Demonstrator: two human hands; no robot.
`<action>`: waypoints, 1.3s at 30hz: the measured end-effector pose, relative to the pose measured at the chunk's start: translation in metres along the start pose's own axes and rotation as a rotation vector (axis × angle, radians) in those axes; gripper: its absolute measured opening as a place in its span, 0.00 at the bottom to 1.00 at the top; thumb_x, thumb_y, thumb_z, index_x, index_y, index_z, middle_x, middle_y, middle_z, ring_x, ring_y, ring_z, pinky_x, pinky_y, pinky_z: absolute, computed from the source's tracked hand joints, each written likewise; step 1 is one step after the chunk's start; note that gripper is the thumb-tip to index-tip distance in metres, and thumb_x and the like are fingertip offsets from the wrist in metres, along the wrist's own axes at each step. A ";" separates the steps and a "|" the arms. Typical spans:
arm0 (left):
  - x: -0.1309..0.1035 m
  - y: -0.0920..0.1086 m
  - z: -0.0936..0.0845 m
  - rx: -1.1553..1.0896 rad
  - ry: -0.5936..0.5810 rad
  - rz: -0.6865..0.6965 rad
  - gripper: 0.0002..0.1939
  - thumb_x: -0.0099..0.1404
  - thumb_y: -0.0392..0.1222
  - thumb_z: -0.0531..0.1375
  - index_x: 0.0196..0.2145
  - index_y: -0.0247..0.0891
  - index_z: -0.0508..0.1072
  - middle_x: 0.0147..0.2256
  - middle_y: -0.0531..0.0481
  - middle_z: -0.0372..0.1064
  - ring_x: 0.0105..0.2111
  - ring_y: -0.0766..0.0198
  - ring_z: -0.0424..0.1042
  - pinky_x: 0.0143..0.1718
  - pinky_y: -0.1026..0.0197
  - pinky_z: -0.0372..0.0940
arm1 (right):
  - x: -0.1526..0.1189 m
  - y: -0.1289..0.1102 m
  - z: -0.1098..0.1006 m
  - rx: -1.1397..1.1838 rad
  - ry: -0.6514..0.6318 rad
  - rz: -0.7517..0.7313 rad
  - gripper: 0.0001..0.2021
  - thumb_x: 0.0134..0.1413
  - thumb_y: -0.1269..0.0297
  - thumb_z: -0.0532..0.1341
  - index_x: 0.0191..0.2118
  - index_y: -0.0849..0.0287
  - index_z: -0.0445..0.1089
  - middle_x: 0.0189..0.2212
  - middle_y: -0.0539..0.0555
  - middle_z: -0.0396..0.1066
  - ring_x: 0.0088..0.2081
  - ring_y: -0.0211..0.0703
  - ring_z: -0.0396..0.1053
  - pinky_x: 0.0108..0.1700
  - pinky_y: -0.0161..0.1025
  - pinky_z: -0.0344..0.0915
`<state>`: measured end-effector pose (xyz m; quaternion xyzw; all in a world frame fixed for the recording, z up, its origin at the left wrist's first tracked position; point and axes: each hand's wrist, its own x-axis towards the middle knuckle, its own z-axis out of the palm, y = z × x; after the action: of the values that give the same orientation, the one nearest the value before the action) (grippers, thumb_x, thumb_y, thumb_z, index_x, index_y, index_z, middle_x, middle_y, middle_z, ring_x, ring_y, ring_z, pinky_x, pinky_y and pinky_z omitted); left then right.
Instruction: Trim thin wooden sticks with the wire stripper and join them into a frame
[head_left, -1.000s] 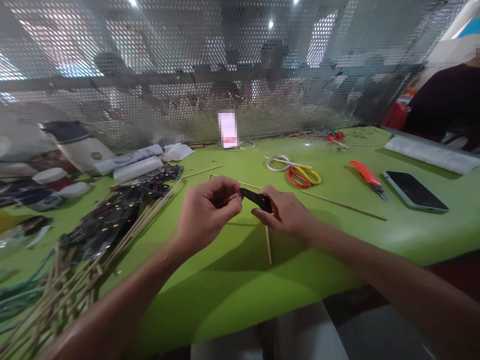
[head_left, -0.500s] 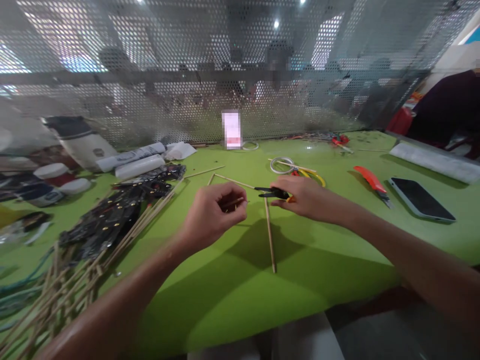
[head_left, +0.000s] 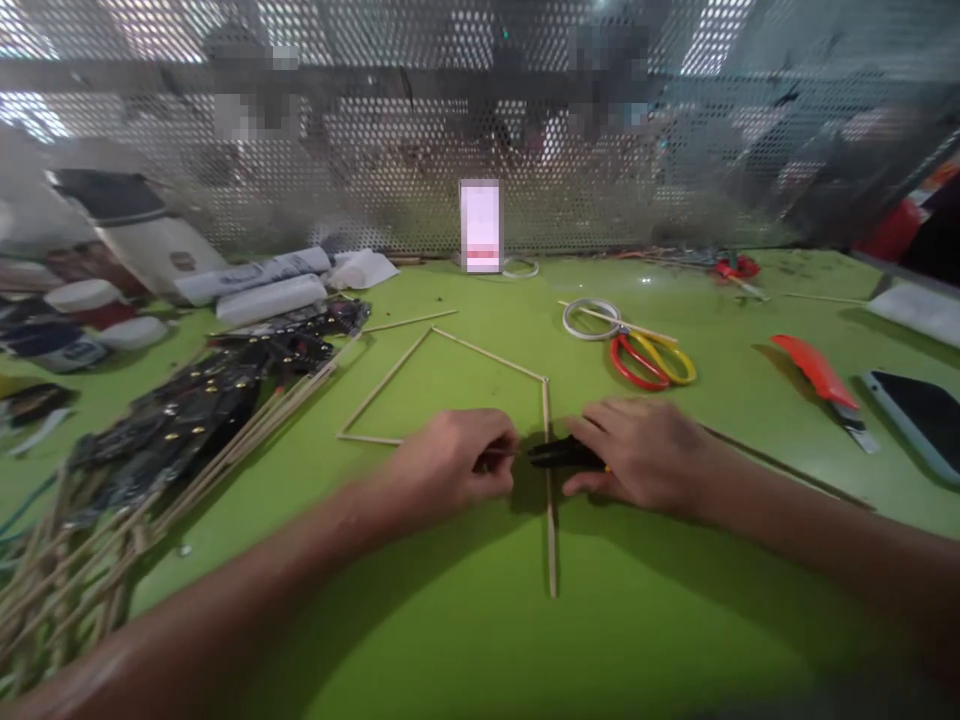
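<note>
On the green table, thin bamboo sticks form a bent, angular outline (head_left: 487, 352). Its lower stick (head_left: 371, 439) runs under my left hand (head_left: 465, 458), whose curled fingers grip what looks like the end of that stick. My right hand (head_left: 637, 455) is wrapped round black-jawed pliers (head_left: 562, 455); their handles are mostly covered by the palm. The jaws point left, over the long bamboo stick (head_left: 553, 540) that comes toward me from the outline's right corner. A narrow gap separates the jaw tips from my left fingers.
Left lie a bundle of bamboo sticks (head_left: 247, 440), black studded material (head_left: 180, 410) and paper rolls (head_left: 270, 298). Red-and-yellow-handled scissors (head_left: 637, 360) and a tape ring (head_left: 577, 335) lie beyond my right hand. An orange cutter (head_left: 817, 375) and phone (head_left: 919, 420) are farther right.
Both hands have come nearer to me relative to the outline. The pliers have moved from near its right corner to partway down the long stick. More of the outline and scissors shows.
</note>
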<state>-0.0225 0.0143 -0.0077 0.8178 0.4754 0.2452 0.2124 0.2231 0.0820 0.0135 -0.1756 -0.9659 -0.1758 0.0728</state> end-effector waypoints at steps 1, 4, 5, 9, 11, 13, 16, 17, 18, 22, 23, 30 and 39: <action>0.000 0.000 0.001 -0.001 0.008 0.016 0.03 0.59 0.29 0.57 0.30 0.33 0.69 0.25 0.53 0.65 0.22 0.71 0.60 0.23 0.69 0.54 | -0.001 -0.002 0.001 -0.014 0.022 0.000 0.31 0.65 0.40 0.41 0.36 0.61 0.70 0.26 0.56 0.70 0.26 0.43 0.65 0.28 0.40 0.45; 0.000 0.001 0.002 0.011 0.016 0.056 0.04 0.59 0.28 0.56 0.29 0.33 0.69 0.25 0.54 0.65 0.22 0.71 0.60 0.22 0.69 0.54 | -0.002 -0.007 0.002 -0.037 0.054 0.019 0.29 0.65 0.41 0.44 0.35 0.61 0.70 0.26 0.55 0.69 0.26 0.43 0.63 0.28 0.40 0.44; 0.000 0.003 0.002 0.014 0.020 0.064 0.05 0.59 0.28 0.56 0.29 0.33 0.69 0.25 0.54 0.66 0.22 0.71 0.61 0.22 0.69 0.54 | -0.001 -0.008 0.002 -0.039 0.055 0.029 0.28 0.65 0.41 0.44 0.35 0.60 0.70 0.25 0.55 0.69 0.26 0.43 0.63 0.29 0.40 0.44; 0.000 0.007 0.003 0.007 0.043 0.074 0.05 0.58 0.28 0.56 0.29 0.33 0.70 0.25 0.53 0.67 0.22 0.71 0.62 0.22 0.70 0.56 | -0.001 -0.011 0.001 -0.027 0.055 0.056 0.27 0.65 0.42 0.45 0.34 0.59 0.70 0.25 0.54 0.69 0.26 0.42 0.62 0.29 0.40 0.43; 0.000 0.008 0.003 0.005 0.058 0.076 0.05 0.59 0.28 0.56 0.29 0.33 0.71 0.25 0.53 0.68 0.22 0.71 0.63 0.22 0.70 0.57 | -0.001 -0.011 0.000 -0.023 0.046 0.062 0.27 0.65 0.42 0.45 0.35 0.59 0.70 0.26 0.55 0.69 0.26 0.42 0.62 0.29 0.40 0.43; 0.000 0.009 0.003 0.001 0.080 0.081 0.05 0.59 0.28 0.56 0.29 0.33 0.71 0.25 0.53 0.68 0.22 0.71 0.64 0.22 0.70 0.57 | -0.001 -0.011 0.000 -0.026 0.036 0.065 0.27 0.65 0.42 0.45 0.35 0.59 0.70 0.25 0.55 0.69 0.26 0.42 0.62 0.29 0.40 0.42; 0.000 0.010 0.002 -0.005 0.103 0.088 0.05 0.60 0.28 0.56 0.29 0.32 0.71 0.25 0.52 0.68 0.22 0.71 0.64 0.22 0.70 0.58 | -0.001 -0.011 0.000 -0.035 0.039 0.061 0.27 0.66 0.43 0.45 0.34 0.59 0.70 0.25 0.55 0.68 0.26 0.42 0.61 0.29 0.40 0.41; 0.001 0.010 0.002 -0.005 0.105 0.086 0.05 0.60 0.28 0.56 0.29 0.32 0.71 0.25 0.52 0.68 0.22 0.71 0.63 0.22 0.70 0.58 | -0.001 -0.011 0.000 -0.035 0.039 0.057 0.27 0.66 0.43 0.45 0.34 0.59 0.70 0.25 0.55 0.69 0.26 0.42 0.62 0.29 0.40 0.41; 0.001 0.010 0.001 -0.004 0.106 0.084 0.05 0.60 0.28 0.56 0.29 0.31 0.71 0.24 0.52 0.68 0.22 0.71 0.63 0.22 0.70 0.58 | -0.001 -0.011 0.001 -0.035 0.039 0.055 0.27 0.66 0.44 0.45 0.34 0.59 0.70 0.26 0.55 0.69 0.26 0.42 0.62 0.29 0.40 0.40; 0.000 0.011 0.000 -0.010 0.087 0.083 0.05 0.60 0.28 0.57 0.29 0.32 0.71 0.25 0.52 0.68 0.23 0.71 0.64 0.22 0.70 0.58 | -0.002 -0.012 0.001 -0.028 0.047 0.061 0.26 0.66 0.44 0.46 0.34 0.59 0.70 0.25 0.54 0.68 0.26 0.42 0.62 0.29 0.40 0.40; 0.000 0.010 0.001 -0.011 0.083 0.079 0.05 0.60 0.28 0.57 0.30 0.32 0.72 0.25 0.52 0.68 0.23 0.71 0.64 0.23 0.70 0.59 | -0.002 -0.012 0.001 -0.028 0.052 0.064 0.26 0.66 0.44 0.46 0.34 0.59 0.70 0.25 0.54 0.68 0.26 0.42 0.62 0.29 0.40 0.40; 0.000 0.009 0.001 -0.034 0.064 0.035 0.04 0.61 0.29 0.57 0.30 0.33 0.71 0.25 0.53 0.67 0.22 0.71 0.63 0.21 0.69 0.58 | -0.001 -0.011 0.001 -0.019 0.006 0.067 0.28 0.66 0.43 0.44 0.36 0.60 0.71 0.25 0.55 0.69 0.26 0.41 0.62 0.28 0.41 0.41; 0.003 0.010 -0.002 -0.057 -0.004 0.022 0.03 0.61 0.29 0.56 0.34 0.33 0.68 0.33 0.46 0.68 0.33 0.64 0.66 0.32 0.62 0.66 | -0.007 -0.016 -0.004 -0.085 -0.063 0.081 0.23 0.67 0.47 0.47 0.36 0.58 0.71 0.26 0.55 0.69 0.25 0.42 0.62 0.29 0.41 0.43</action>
<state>-0.0151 0.0123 0.0002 0.8170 0.4590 0.2591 0.2339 0.2239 0.0647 0.0113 -0.2228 -0.9515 -0.2079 0.0417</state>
